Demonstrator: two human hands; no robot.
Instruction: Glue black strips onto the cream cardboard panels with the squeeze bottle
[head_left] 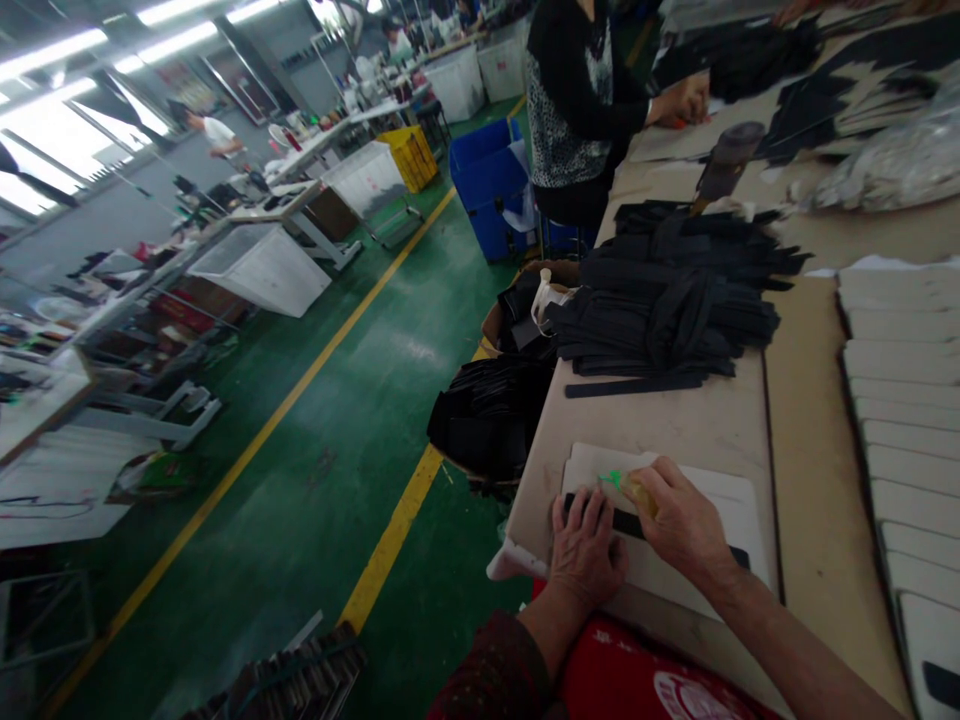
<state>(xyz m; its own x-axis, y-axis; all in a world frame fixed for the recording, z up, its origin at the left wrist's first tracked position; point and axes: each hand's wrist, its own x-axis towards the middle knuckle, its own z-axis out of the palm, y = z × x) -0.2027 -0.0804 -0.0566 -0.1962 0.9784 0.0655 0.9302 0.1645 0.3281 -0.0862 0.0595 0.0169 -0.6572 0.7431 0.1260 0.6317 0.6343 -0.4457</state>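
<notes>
A pale flat panel (712, 487) lies on the near end of the table, with a narrow black strip (628, 523) across it. My left hand (587, 550) rests on the panel, its fingers lying flat over the strip's left end. Wrapped round a yellowish, translucent tool with a green tip (639, 492), my right hand (686, 525) is just above the strip. The green tip points left, close to the panel; whether it touches cannot be made out. Part of the strip is hidden under my right hand.
Black strips (675, 300) are heaped beyond the panel. A row of overlapping pale panels (911, 440) lies to the right. Boxes of black pieces (487, 415) stand on the floor left of the table (720, 420). Further back, a person in black (574, 100) works near a blue bin (484, 190).
</notes>
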